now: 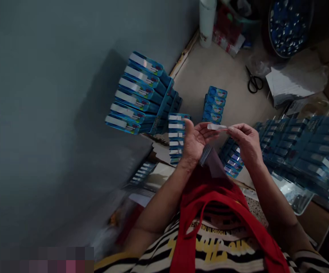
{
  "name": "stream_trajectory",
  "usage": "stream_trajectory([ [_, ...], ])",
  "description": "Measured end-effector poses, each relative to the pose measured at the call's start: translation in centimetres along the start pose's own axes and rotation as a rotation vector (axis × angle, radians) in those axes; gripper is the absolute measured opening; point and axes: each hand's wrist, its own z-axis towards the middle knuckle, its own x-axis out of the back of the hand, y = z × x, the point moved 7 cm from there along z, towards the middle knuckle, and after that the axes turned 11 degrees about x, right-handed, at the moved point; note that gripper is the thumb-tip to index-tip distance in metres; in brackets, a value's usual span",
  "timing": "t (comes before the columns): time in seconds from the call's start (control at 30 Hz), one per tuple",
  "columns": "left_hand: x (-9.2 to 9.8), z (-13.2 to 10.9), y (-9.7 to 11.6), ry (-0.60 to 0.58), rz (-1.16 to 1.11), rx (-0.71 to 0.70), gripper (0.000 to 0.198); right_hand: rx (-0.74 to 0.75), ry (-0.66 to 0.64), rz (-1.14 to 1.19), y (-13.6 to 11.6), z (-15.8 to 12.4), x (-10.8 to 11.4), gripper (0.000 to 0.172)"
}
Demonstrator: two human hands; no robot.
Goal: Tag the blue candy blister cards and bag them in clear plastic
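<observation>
My right hand (248, 144) pinches one end of a small whitish strip (216, 127) between thumb and fingertips. The strip's free end lies across the fingertips of my left hand (195, 141), which is turned palm up with its thumb apart and its fingers stretched out. Whether those fingers touch the strip, I cannot tell. Just below, a small stack of see-through plastic pieces (206, 154) rests by the red apron (212, 185). Beyond my hands stands a short row of blue packs (215, 105), and blue packs with white strips (176, 134) are beside my left thumb.
A tall stack of blue cases (137, 91) leans near the wall at left. More blue packs in clear trays (309, 148) crowd the right. Black scissors (254, 82), white sheets (292, 83), a bowl of blue pieces (289, 26) and a white cylinder (207, 22) lie farther back.
</observation>
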Motion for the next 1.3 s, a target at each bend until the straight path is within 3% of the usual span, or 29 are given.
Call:
stream_trajectory([
  [0.17,1.8,0.1,-0.8,0.171,0.037,-0.049,0.058,-0.054,0.002,-0.046,2.9,-0.1,-0.7,0.03],
  [0.27,2.8,0.4,-0.2,0.265,0.103,-0.086,0.049,-0.078,0.013,-0.05,3.9,-0.2,-1.4,0.034],
  [0.43,3.1,2.0,3.1,0.283,0.247,-0.139,0.037,-0.038,0.091,-0.076,4.6,1.8,-2.3,0.038],
  [0.6,2.3,3.4,8.1,0.37,0.479,-0.403,0.024,0.131,0.153,-0.188,4.1,4.8,-3.1,0.042],
  [0.83,2.0,8.0,9.4,0.398,0.484,-0.479,0.013,0.288,0.209,-0.355,4.0,10.2,-3.3,0.036],
  [1.03,1.6,13.4,10.0,0.428,0.377,-0.335,0.011,0.275,0.215,-0.66,3.8,15.4,-3.5,0.024],
  [1.3,2.1,15.2,8.9,0.421,0.303,-0.259,0.015,0.251,0.206,-0.74,4.5,16.0,-3.6,0.019],
])
